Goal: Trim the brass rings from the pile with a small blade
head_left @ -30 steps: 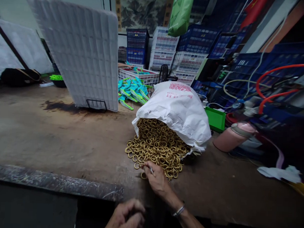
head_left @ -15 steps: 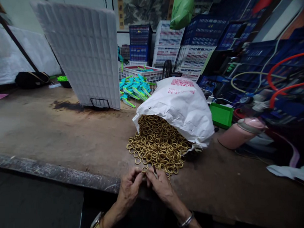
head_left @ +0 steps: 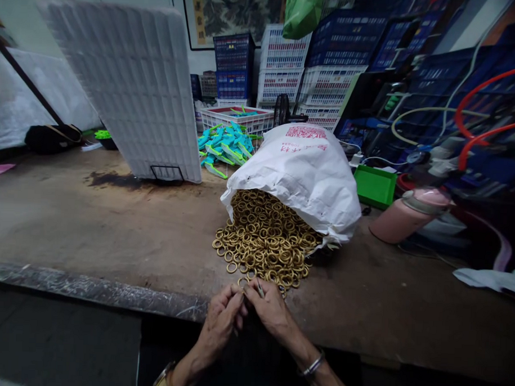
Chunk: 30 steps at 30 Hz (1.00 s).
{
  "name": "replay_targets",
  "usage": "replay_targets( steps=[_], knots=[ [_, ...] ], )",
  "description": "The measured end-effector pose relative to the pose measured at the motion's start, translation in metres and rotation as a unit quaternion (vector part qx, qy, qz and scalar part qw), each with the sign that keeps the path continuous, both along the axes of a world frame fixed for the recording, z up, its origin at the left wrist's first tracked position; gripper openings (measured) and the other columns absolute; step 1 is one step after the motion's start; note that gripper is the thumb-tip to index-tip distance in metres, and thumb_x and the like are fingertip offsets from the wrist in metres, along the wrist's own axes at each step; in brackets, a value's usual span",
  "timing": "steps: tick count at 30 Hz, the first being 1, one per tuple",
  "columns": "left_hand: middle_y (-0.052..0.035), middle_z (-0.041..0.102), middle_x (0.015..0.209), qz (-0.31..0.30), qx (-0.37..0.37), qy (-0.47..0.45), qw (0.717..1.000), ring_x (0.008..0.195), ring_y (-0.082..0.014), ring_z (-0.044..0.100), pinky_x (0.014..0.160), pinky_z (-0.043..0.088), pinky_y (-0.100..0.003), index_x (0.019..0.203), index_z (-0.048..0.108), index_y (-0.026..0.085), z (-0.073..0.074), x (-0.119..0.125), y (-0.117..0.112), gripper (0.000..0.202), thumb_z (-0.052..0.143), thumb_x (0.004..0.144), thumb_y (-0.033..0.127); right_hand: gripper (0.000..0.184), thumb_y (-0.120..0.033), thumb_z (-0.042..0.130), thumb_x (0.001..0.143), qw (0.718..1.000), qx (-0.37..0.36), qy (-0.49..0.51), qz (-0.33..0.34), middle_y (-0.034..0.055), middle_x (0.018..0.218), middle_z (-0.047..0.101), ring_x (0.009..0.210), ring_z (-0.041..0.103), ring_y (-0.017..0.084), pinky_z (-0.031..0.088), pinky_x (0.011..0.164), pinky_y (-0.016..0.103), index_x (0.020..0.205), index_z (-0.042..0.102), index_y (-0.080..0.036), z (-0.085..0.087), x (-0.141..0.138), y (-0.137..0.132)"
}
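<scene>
- The white sack (head_left: 296, 172) lies on its side on the worktop (head_left: 133, 222), its wide mouth turned toward the person and slightly left.
- Brass-coloured rings (head_left: 268, 249) fill that mouth and spill out in front of the sack, thinning to single rings at the heap's left and near edges.
- The left hand (head_left: 223, 315) is in front of the sack, at the near side of the heap, thumb and fingers drawn together; whether a ring sits between the tips cannot be told.
- The right hand (head_left: 272, 309), also in front of the sack, is curled closed around a slim tool (head_left: 260, 289), its fingertips meeting the left hand's.
- Nearer than the sack, the scuffed front edge (head_left: 89, 288) runs leftward from the hands; both forearms reach in across the worktop's front.
- Left of the sack, a broad stretch of brown surface gives the left arm sideways room, bounded farther back by a tall white panel (head_left: 130, 87).
- Turquoise-and-lime pieces (head_left: 228, 142) crowd the sack's far left side.
- Right of the sack, a green tray (head_left: 375, 186) and a tilted pink bottle (head_left: 402, 220) narrow the room; nearer the person, the surface widens again.
</scene>
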<state>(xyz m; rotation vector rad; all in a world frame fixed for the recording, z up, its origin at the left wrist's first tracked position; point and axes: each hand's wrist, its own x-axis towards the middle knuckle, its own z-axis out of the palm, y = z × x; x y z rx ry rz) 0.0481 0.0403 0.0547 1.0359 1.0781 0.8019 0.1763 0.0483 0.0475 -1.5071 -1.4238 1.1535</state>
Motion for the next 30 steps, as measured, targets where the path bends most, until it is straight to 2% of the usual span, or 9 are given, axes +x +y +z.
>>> replay_targets(
  steps=[6, 8, 11, 14, 16, 19, 25, 28, 30],
  knots=[
    [0.005, 0.047, 0.057, -0.011, -0.045, -0.094, 0.994, 0.039, -0.0029, 0.036, 0.037, 0.028, -0.014, 0.071, 0.049, 0.016, -0.006, -0.003, -0.004, 0.029, 0.051, 0.077, 0.044, 0.029, -0.037, 0.042, 0.078, 0.999, -0.021, 0.039, 0.01, -0.0042, 0.051, 0.047, 0.051, 0.043, 0.009, 0.034, 0.051, 0.02, 0.057, 0.047, -0.017, -0.002, 0.002, -0.002],
    [0.005, 0.048, 0.058, -0.007, -0.056, -0.119, 0.991, 0.039, -0.0028, 0.036, 0.037, 0.028, -0.014, 0.073, 0.048, 0.016, -0.008, -0.003, -0.006, 0.029, 0.052, 0.077, 0.044, 0.028, -0.035, 0.04, 0.079, 1.0, -0.014, 0.024, 0.01, -0.0035, 0.053, 0.049, 0.052, 0.045, 0.01, 0.035, 0.053, 0.02, 0.059, 0.049, -0.017, -0.001, 0.004, -0.004],
    [0.0055, 0.048, 0.058, 0.009, -0.065, -0.139, 0.988, 0.04, -0.0028, 0.036, 0.039, 0.028, -0.015, 0.072, 0.047, 0.017, -0.007, -0.003, -0.007, 0.028, 0.055, 0.075, 0.044, 0.024, -0.029, 0.036, 0.08, 0.997, 0.03, -0.073, 0.015, -0.0014, 0.058, 0.053, 0.056, 0.047, 0.011, 0.034, 0.054, 0.021, 0.066, 0.052, -0.017, -0.002, 0.006, -0.008],
    [0.0057, 0.048, 0.058, 0.025, -0.065, -0.132, 0.989, 0.04, -0.0028, 0.037, 0.039, 0.027, -0.015, 0.071, 0.045, 0.017, -0.004, -0.001, -0.007, 0.03, 0.056, 0.073, 0.045, 0.019, -0.014, 0.037, 0.074, 0.976, 0.062, -0.198, 0.06, 0.0005, 0.068, 0.06, 0.062, 0.051, 0.012, 0.032, 0.057, 0.021, 0.076, 0.055, -0.019, -0.005, 0.006, -0.015],
    [0.006, 0.048, 0.057, 0.034, -0.061, -0.115, 0.991, 0.04, -0.0029, 0.036, 0.038, 0.026, -0.015, 0.071, 0.045, 0.017, -0.002, 0.0, -0.006, 0.032, 0.057, 0.072, 0.047, 0.03, -0.006, 0.037, 0.066, 0.96, 0.06, -0.26, 0.09, 0.0009, 0.074, 0.063, 0.068, 0.055, 0.013, 0.032, 0.06, 0.021, 0.085, 0.056, -0.021, -0.006, 0.005, -0.018],
    [0.0065, 0.047, 0.054, 0.043, -0.045, -0.082, 0.995, 0.038, -0.0034, 0.035, 0.037, 0.026, -0.015, 0.072, 0.044, 0.018, -0.002, 0.001, -0.005, 0.035, 0.057, 0.07, 0.051, 0.038, -0.005, 0.037, 0.061, 0.941, 0.05, -0.319, 0.102, 0.0017, 0.077, 0.065, 0.073, 0.057, 0.015, 0.031, 0.061, 0.022, 0.09, 0.055, -0.021, -0.008, 0.003, -0.019],
    [0.0065, 0.046, 0.052, 0.031, -0.007, -0.047, 0.998, 0.038, -0.0032, 0.036, 0.037, 0.028, -0.015, 0.065, 0.045, 0.017, 0.0, -0.002, -0.007, 0.033, 0.056, 0.072, 0.047, 0.039, -0.003, 0.037, 0.061, 0.93, 0.024, -0.357, 0.084, 0.0022, 0.074, 0.064, 0.069, 0.057, 0.015, 0.027, 0.057, 0.023, 0.092, 0.054, -0.019, -0.009, 0.003, -0.012],
    [0.0062, 0.047, 0.052, 0.013, -0.033, -0.078, 0.996, 0.037, -0.003, 0.037, 0.036, 0.028, -0.015, 0.066, 0.046, 0.017, 0.003, -0.007, -0.011, 0.03, 0.058, 0.073, 0.044, 0.034, -0.004, 0.038, 0.063, 0.926, 0.024, -0.375, 0.048, 0.002, 0.071, 0.063, 0.066, 0.056, 0.015, 0.025, 0.055, 0.023, 0.089, 0.054, -0.02, -0.01, 0.006, -0.008],
    [0.0043, 0.052, 0.057, 0.025, -0.061, -0.125, 0.99, 0.04, -0.004, 0.041, 0.037, 0.031, -0.015, 0.069, 0.048, 0.017, 0.003, -0.011, -0.011, 0.027, 0.059, 0.073, 0.041, 0.03, -0.004, 0.039, 0.065, 0.926, 0.029, -0.375, 0.028, 0.0015, 0.07, 0.063, 0.066, 0.057, 0.014, 0.026, 0.055, 0.022, 0.086, 0.053, -0.02, -0.011, 0.007, -0.007]
  ],
)
